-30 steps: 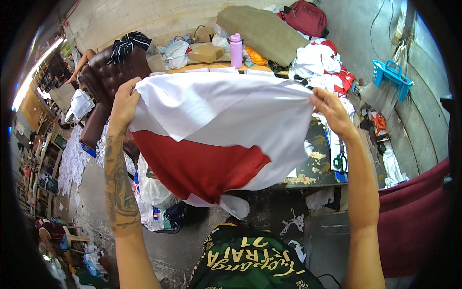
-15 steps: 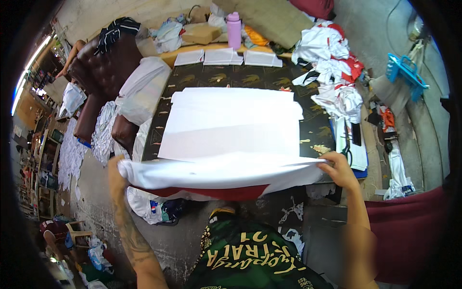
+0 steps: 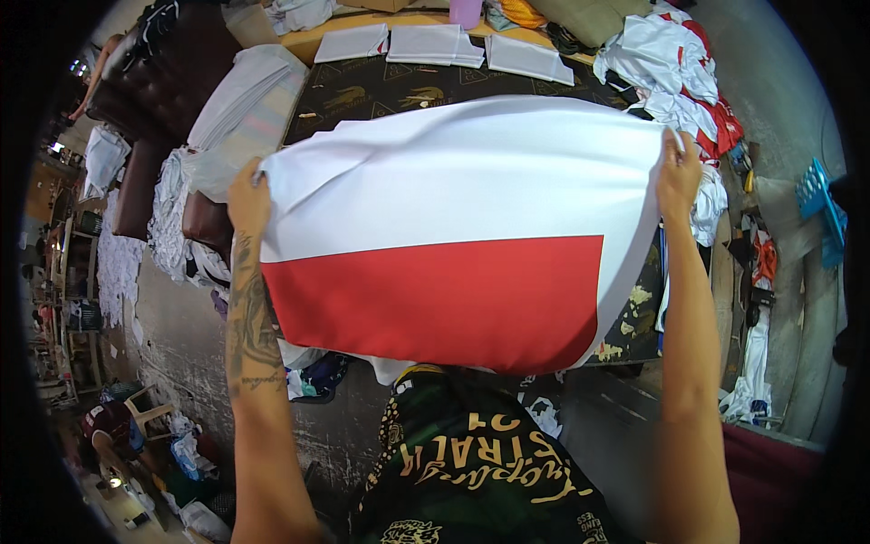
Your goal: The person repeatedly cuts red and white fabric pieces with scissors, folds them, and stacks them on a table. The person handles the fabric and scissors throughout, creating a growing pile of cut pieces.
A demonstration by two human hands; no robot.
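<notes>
A white fabric sheet with a red printed block is stretched wide over the dark patterned table. My left hand is closed on its upper left corner, and my right hand pinches the upper right corner. The far edge of the fabric bows upward between the hands. Its near edge, mostly red, droops over the table's front edge close to my body. The white sheets that lay on the table are hidden under the fabric.
Three folded white stacks line the table's far side. White and red cloths are heaped at the right. A brown tufted armchair holding white sheets stands at the left. A blue plastic item is at far right.
Both my hands have moved forward and up with the fabric, carrying it over the white sheets on the table. Its red part, mostly folded under before, now shows broadly.
</notes>
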